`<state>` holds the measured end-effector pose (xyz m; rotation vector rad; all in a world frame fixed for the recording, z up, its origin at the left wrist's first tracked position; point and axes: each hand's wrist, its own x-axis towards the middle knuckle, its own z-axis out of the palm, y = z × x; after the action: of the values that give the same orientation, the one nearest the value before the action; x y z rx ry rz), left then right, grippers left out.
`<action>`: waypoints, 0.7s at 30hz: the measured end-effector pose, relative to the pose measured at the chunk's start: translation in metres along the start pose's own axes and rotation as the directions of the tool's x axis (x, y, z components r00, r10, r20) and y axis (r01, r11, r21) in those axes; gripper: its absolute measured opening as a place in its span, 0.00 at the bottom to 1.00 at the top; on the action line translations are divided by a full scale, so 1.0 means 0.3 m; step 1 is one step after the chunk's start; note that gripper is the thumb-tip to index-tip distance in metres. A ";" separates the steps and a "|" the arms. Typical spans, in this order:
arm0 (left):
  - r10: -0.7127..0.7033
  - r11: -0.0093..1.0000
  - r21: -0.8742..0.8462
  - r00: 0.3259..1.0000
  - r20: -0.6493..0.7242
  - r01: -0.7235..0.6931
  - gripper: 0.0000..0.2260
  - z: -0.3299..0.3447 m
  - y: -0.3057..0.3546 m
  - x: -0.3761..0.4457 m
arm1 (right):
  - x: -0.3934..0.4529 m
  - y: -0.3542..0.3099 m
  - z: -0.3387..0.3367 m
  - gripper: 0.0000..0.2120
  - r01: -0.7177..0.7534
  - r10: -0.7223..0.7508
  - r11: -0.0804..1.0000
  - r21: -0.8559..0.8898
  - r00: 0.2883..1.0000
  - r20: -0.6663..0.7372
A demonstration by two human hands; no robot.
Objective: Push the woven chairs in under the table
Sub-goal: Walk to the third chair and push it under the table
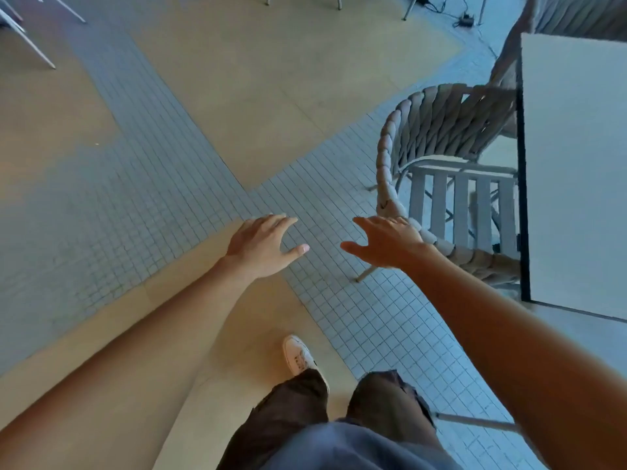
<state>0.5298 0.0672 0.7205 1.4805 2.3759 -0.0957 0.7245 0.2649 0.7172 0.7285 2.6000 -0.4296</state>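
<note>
A woven chair [437, 127] with a rope-wrapped curved back and a slatted seat stands at the right, its seat partly under the white table [576, 164]. My right hand [386, 244] is open, fingers spread, just at the near end of the chair's woven back rim; I cannot tell whether it touches. My left hand [263, 245] hovers open over the tiled floor, left of the chair and apart from it. A second woven chair [573, 15] shows at the top right beyond the table.
The floor has beige panels and strips of small grey tiles. Metal chair legs [34, 45] stand at the top left and top middle. A cable and plug box [466, 20] lie on the floor at the top right. My legs and a white shoe [298, 354] are below.
</note>
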 end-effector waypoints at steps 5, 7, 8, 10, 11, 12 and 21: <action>0.028 0.999 0.020 1.000 0.014 -0.028 0.37 -0.079 -0.173 0.139 | 0.166 -0.048 -0.089 0.44 -0.035 0.036 0.999 0.017 0.997 -0.067; 0.044 0.998 0.032 0.999 0.024 -0.045 0.38 -0.098 -0.217 0.200 | 0.228 -0.043 -0.128 0.44 -0.062 0.063 0.998 0.021 0.994 -0.087; 0.052 0.998 0.038 0.998 0.031 -0.053 0.38 -0.112 -0.238 0.236 | 0.262 -0.037 -0.149 0.44 -0.076 0.078 0.997 0.026 0.992 -0.101; 0.072 0.996 0.049 0.997 0.040 -0.074 0.38 -0.135 -0.269 0.304 | 0.323 -0.024 -0.183 0.45 -0.086 0.091 0.995 0.045 0.988 -0.122; 0.080 0.995 0.055 0.996 0.039 -0.082 0.38 -0.146 -0.283 0.342 | 0.358 -0.015 -0.198 0.45 -0.087 0.093 0.995 0.053 0.987 -0.130; 0.084 0.995 0.059 0.996 0.042 -0.086 0.37 -0.159 -0.295 0.383 | 0.396 -0.006 -0.214 0.45 -0.088 0.095 0.994 0.058 0.987 -0.128; 0.119 0.988 0.091 0.991 0.063 -0.124 0.36 -0.318 -0.346 0.836 | 0.771 0.118 -0.373 0.45 -0.096 0.115 0.983 0.154 0.986 -0.122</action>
<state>0.3144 0.2577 0.7179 1.6396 2.2587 -0.2214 0.5300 0.4358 0.7026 0.9698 2.6554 -0.5638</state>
